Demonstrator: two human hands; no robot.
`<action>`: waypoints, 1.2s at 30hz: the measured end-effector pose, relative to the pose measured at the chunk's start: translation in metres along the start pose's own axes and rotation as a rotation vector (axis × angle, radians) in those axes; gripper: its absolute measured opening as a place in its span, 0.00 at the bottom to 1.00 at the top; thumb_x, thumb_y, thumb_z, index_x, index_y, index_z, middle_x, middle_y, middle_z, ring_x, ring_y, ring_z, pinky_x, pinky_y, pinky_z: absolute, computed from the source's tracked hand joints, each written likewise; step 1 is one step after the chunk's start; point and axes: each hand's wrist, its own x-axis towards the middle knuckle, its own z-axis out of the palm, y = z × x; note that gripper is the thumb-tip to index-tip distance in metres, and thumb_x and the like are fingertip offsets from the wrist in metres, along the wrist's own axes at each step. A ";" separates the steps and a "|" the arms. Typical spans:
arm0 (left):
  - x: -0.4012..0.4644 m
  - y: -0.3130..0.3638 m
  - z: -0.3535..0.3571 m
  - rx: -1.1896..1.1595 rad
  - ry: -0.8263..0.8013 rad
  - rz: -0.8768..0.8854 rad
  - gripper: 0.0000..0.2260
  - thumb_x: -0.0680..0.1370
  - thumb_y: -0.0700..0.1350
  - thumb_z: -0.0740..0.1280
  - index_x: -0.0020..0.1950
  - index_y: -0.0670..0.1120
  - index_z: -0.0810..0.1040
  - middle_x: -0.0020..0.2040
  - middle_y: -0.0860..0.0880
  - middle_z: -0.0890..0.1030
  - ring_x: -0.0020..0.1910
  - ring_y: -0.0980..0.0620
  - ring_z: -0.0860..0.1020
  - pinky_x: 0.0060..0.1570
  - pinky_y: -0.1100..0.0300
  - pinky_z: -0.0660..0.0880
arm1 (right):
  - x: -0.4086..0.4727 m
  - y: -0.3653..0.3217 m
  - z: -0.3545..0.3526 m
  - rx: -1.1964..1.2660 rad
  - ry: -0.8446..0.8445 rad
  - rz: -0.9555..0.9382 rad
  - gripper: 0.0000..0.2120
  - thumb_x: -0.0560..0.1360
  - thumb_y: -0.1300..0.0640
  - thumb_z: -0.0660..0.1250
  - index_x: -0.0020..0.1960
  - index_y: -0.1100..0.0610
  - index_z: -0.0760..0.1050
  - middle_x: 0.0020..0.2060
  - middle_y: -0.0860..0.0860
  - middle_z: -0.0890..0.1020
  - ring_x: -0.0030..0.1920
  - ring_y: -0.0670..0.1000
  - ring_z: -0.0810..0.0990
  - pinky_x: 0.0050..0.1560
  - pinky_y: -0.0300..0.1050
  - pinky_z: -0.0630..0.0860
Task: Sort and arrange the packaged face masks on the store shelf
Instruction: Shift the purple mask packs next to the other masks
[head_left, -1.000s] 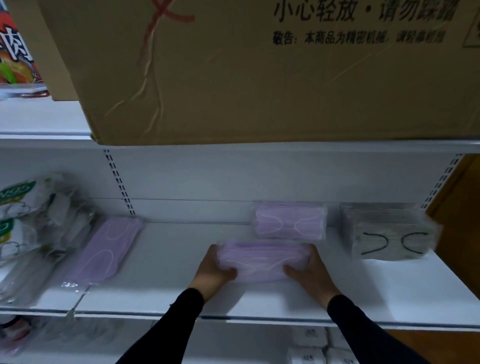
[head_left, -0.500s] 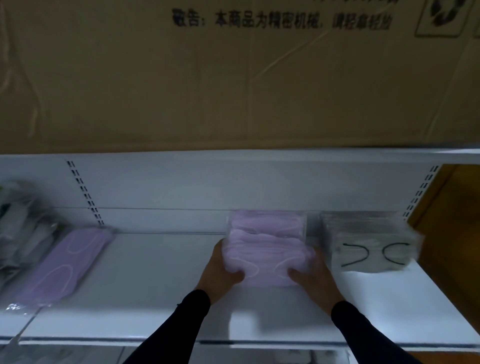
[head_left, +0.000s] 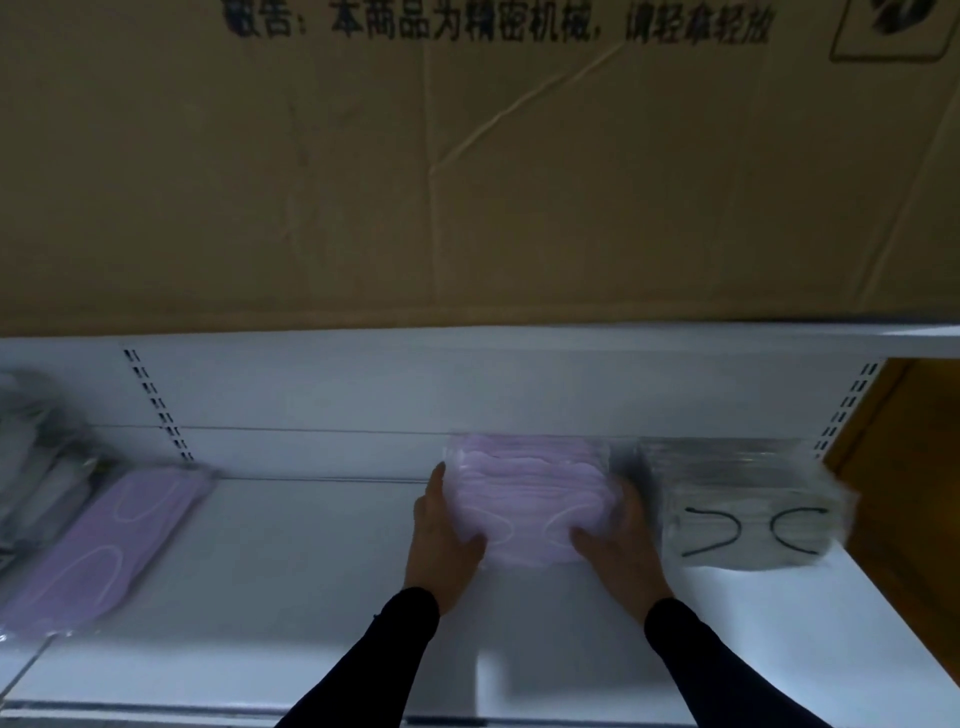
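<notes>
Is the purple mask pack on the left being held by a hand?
No, the purple pack on the left lies alone on the shelf, while both hands hold the purple stack in the middle.

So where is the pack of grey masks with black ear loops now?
The clear pack of grey masks lies at the right end of the white shelf, beside the purple pack.

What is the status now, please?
Both hands, left and right, gripping purple mask pack. Pack on shelf, beside grey pack. Nothing blocking.
</notes>
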 end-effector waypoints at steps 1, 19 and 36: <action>0.002 0.001 0.002 0.015 0.012 0.001 0.43 0.68 0.36 0.71 0.78 0.43 0.52 0.71 0.43 0.65 0.69 0.44 0.66 0.66 0.62 0.62 | 0.003 0.001 0.002 -0.008 0.012 0.010 0.33 0.65 0.78 0.71 0.61 0.52 0.66 0.56 0.44 0.75 0.51 0.31 0.75 0.54 0.23 0.69; 0.003 -0.006 0.003 0.336 -0.086 -0.117 0.50 0.68 0.51 0.73 0.78 0.46 0.41 0.68 0.43 0.70 0.65 0.41 0.71 0.61 0.52 0.69 | 0.002 0.019 0.005 -0.189 0.055 0.113 0.40 0.66 0.73 0.73 0.73 0.63 0.57 0.52 0.55 0.72 0.52 0.56 0.74 0.40 0.23 0.66; 0.005 -0.004 0.003 0.227 -0.003 -0.145 0.51 0.70 0.50 0.73 0.78 0.41 0.40 0.67 0.37 0.71 0.63 0.38 0.71 0.61 0.51 0.68 | 0.008 0.022 0.010 -0.291 0.147 0.035 0.38 0.65 0.64 0.77 0.70 0.63 0.62 0.57 0.54 0.74 0.58 0.54 0.75 0.63 0.45 0.69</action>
